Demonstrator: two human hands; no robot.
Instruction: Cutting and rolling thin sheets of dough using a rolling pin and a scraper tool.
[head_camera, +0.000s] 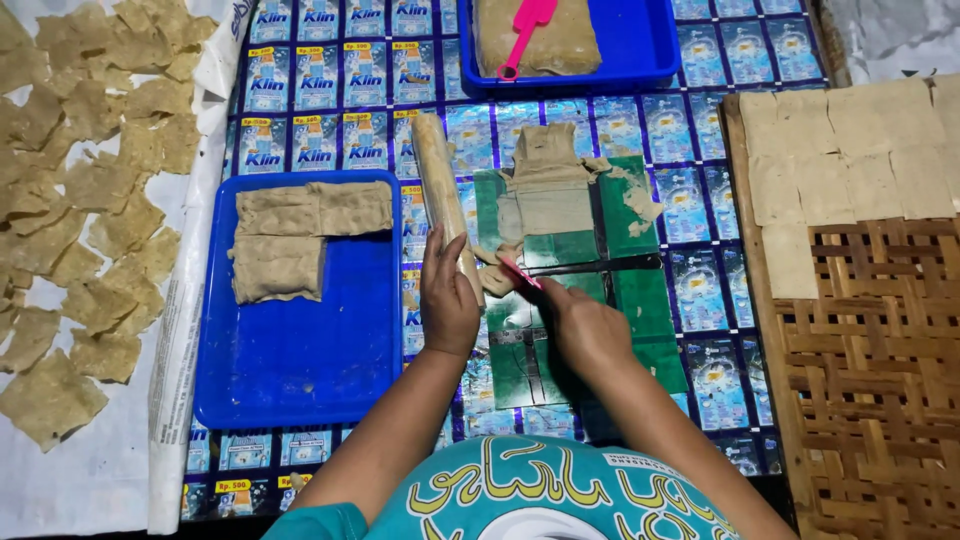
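From the head view, our left hand (447, 300) is clasped around the lower end of the dough-coated rolling pin (445, 195), which points to twelve o'clock. Our right hand (588, 328) grips a small pink scraper (518, 270) at the pin's three o'clock side, over the green board (640, 300). Best we keep the blade flat and the pin steady. Dough slabs wait in the blue tray (300, 370) at nine o'clock.

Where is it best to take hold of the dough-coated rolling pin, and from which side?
Probably the near end of the rolling pin, from its left side, where the left hand grips it: it is long, its far end rests on the mat, and the right hand scrapes from the right.
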